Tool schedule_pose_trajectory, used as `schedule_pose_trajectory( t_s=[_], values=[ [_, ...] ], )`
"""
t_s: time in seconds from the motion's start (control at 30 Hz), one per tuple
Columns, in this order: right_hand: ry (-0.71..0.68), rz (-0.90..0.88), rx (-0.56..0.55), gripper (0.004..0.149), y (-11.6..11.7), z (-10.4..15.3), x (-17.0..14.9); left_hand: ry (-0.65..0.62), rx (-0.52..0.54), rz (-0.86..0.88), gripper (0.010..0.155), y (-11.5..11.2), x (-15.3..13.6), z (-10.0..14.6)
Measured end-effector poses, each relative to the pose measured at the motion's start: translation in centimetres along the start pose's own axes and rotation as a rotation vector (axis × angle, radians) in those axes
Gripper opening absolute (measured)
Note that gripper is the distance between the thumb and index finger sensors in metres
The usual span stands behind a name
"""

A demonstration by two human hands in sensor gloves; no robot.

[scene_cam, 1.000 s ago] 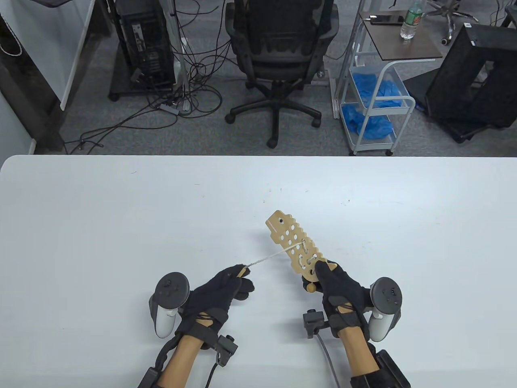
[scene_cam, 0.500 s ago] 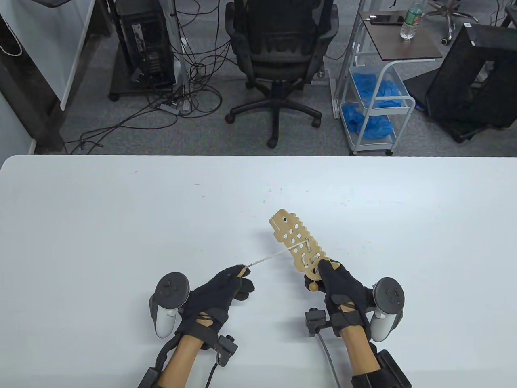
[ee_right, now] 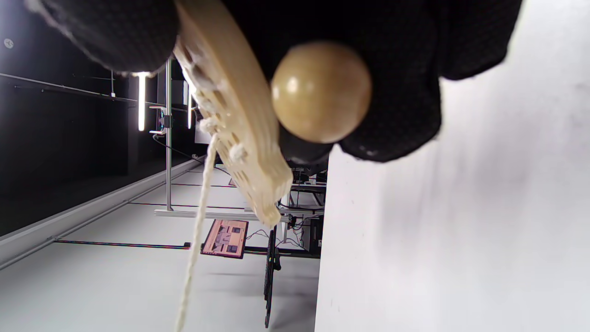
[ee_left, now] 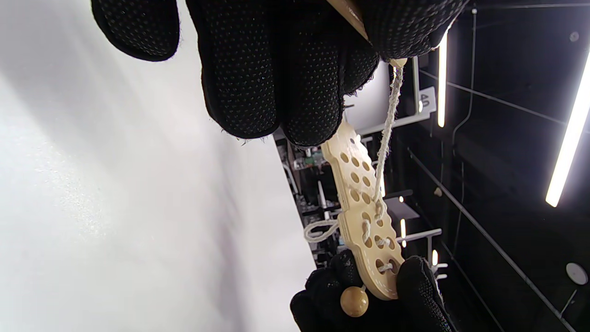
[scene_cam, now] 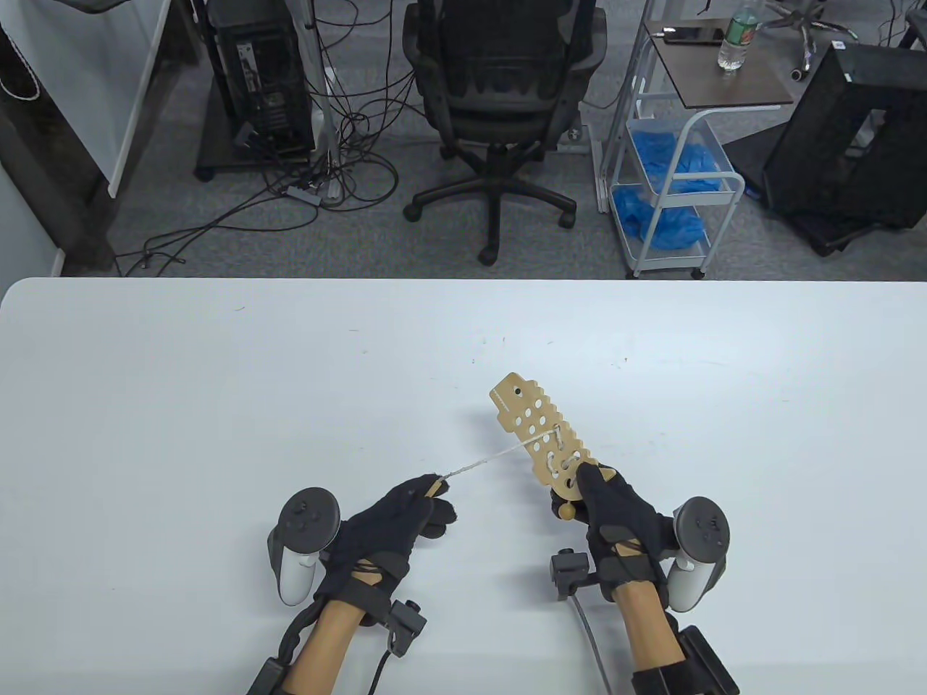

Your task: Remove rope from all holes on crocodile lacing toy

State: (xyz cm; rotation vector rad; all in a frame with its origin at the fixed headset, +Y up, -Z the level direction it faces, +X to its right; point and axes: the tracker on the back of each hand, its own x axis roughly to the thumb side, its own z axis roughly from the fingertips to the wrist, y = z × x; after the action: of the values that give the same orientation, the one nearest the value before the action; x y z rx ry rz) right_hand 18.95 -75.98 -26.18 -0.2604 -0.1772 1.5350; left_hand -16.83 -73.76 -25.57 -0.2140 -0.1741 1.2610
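- The toy (scene_cam: 544, 436) is sticking up and away from the right hand (scene_cam: 615, 517), which is gripping its near end, above the table (scene_cam: 181, 405).
- The rope (scene_cam: 484, 459) is running taut from its middle holes to the left hand (scene_cam: 395, 525), which is pinching the wooden tip.
- A bead (scene_cam: 565, 510) is hanging just below the right grip.

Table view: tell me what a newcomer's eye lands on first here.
First, the wooden crocodile lacing toy, held off the white table at its near end by the right hand. Next, the white rope stretched leftward from the toy's holes to the left hand, which pinches its wooden tip. A round wooden bead hangs at the toy's near end, beside the right hand.
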Motion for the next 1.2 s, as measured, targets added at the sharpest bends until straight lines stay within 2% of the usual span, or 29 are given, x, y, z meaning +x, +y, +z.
schedule_pose_trajectory(
  t_s=[1.2],
  values=[
    [0.035, -0.039, -0.032, 0.05, -0.46, 0.19, 0.58, 0.001, -0.001, 0.0, 0.053, -0.08, 0.4, 0.19]
  ],
)
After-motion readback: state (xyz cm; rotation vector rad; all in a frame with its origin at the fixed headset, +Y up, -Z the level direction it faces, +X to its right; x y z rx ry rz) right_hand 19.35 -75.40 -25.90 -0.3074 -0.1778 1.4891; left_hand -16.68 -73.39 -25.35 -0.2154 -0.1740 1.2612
